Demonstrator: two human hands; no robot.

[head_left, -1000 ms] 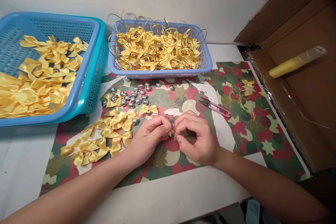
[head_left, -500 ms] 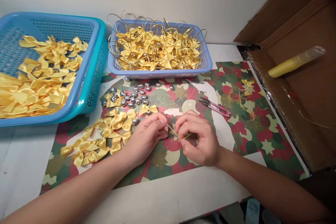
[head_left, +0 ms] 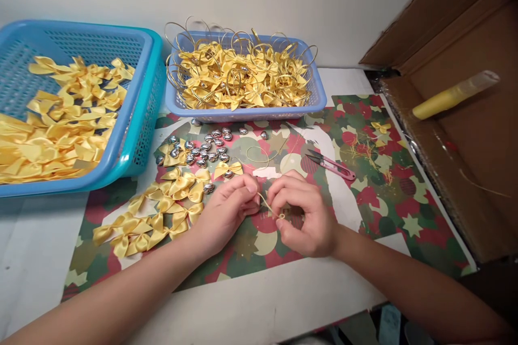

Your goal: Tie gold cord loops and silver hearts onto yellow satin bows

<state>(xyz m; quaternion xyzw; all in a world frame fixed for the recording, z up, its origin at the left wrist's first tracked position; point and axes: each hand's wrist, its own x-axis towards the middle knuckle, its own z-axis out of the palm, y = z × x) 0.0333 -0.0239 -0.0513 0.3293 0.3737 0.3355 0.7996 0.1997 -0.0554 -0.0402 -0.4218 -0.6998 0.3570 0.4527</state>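
A thin gold cord (head_left: 267, 205) runs between my two hands above the patterned sheet. My left hand (head_left: 232, 202) pinches one part of it between thumb and forefinger. At the other part, my right hand (head_left: 303, 215) is closed on the cord, and a small loop shows at its thumb tip. Just beyond my left hand lies a yellow bow (head_left: 227, 169) with a silver bell-like bead (head_left: 229, 174) on it. More cord (head_left: 259, 156) curls over the sheet behind my hands. Several loose yellow bows (head_left: 165, 204) lie left of my left hand.
Silver beads (head_left: 206, 146) are scattered behind the bows. Pink-handled thread snips (head_left: 332, 165) lie to the right. A blue basket (head_left: 141, 81) of bows stands left; a periwinkle basket (head_left: 243, 114) of bows with gold loops stands behind. A cardboard box (head_left: 449, 135) borders the right side.
The cord between my hands has gone from nearly straight and crossed to curved, with a small loop at my right thumb tip. Both hands have stayed almost in place.
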